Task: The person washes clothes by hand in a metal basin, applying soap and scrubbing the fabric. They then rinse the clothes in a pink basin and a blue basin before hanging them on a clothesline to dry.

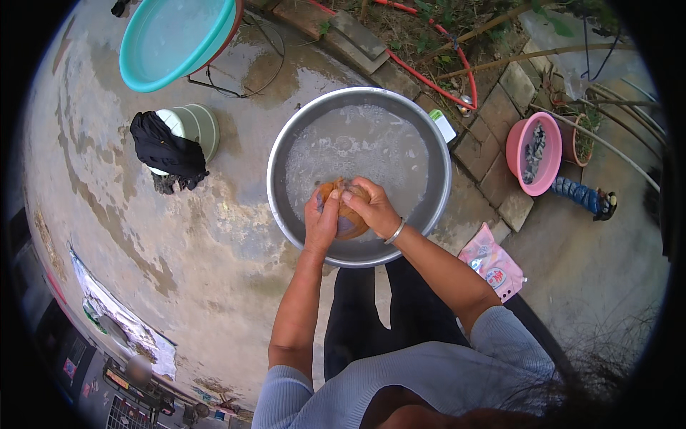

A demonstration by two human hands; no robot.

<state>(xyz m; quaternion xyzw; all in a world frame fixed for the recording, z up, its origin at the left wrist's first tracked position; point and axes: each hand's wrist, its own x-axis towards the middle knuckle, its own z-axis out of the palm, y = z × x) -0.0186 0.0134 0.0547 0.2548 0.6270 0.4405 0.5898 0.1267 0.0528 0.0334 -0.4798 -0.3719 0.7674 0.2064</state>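
Far left: teal basin [175,43] tilted by the wet concrete floor's [143,236] top edge, dark cloth [166,151] draped over a pale bucket [196,123]. Centre: steel basin [359,100] of soapy water, left hand [321,222] and right hand [371,207] both clenched on an orange cloth [348,211] near its front rim. Right: pink detergent bag [493,264], then pink bowl [532,154] on the brick border.

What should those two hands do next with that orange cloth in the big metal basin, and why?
Probably dip it back into the soapy water: the left hand and right hand hold the bunched orange cloth above the near side of the metal basin.
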